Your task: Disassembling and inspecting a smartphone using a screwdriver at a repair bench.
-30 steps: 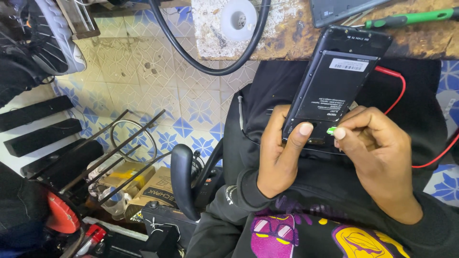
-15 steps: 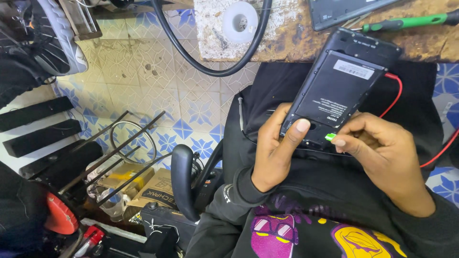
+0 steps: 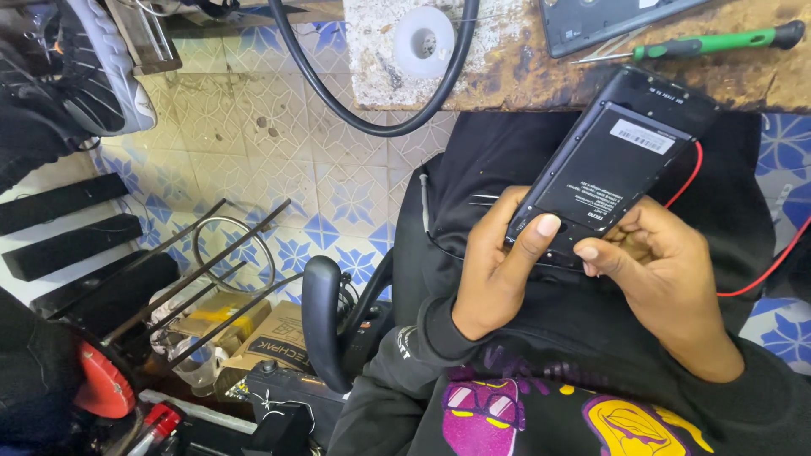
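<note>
Over your lap, just below the counter [image 3: 524, 80] edge, you hold a black phone [image 3: 612, 165] with its back cover off — battery side up, tilted so its top end points toward the counter. Your left hand [image 3: 498, 266] grips the phone's lower left edge, thumb pressed flat on the bottom of the back. Your right hand [image 3: 663, 270] closes around the lower right corner, fingers curled under, thumb tip just beside the left thumb — both hands clamped on the phone. A red wire [image 3: 752, 270] runs from behind the phone past your right hand. On the counter lie a green-handled screwdriver [image 3: 718, 40] and a white tape roll [image 3: 424, 40].
</note>
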